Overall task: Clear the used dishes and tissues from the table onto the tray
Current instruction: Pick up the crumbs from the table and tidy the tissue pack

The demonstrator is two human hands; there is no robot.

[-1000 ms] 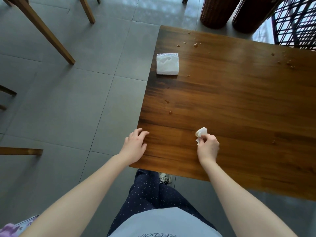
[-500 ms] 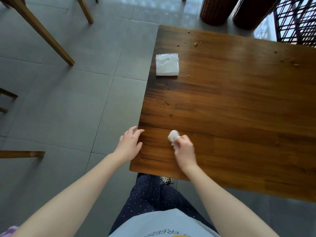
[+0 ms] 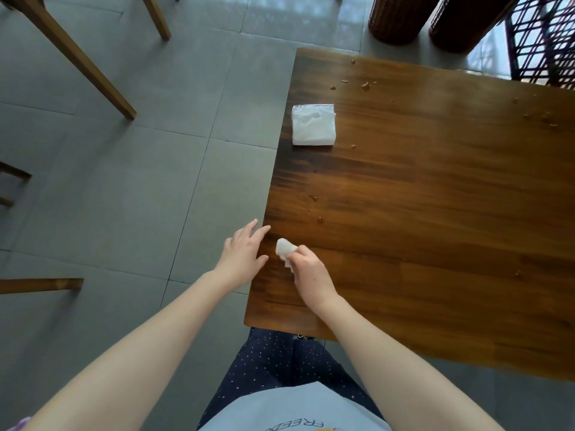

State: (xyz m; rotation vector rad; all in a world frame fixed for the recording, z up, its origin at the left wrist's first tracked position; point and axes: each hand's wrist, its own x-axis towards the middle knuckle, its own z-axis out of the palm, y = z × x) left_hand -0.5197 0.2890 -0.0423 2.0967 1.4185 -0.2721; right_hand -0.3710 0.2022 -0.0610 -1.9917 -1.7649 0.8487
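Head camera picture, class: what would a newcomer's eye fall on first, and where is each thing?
First, the right hand pressing a crumpled tissue onto the wooden table near its left edge, with the open left hand at that edge beside it. Then the white napkin pack near the far left corner, and crumbs scattered beyond.

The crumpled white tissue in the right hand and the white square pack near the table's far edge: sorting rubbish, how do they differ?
The crumpled white tissue is small and wadded; the white square pack is larger, flat and neat. The tissue is pinched by the right hand; the pack lies untouched. Both are white.
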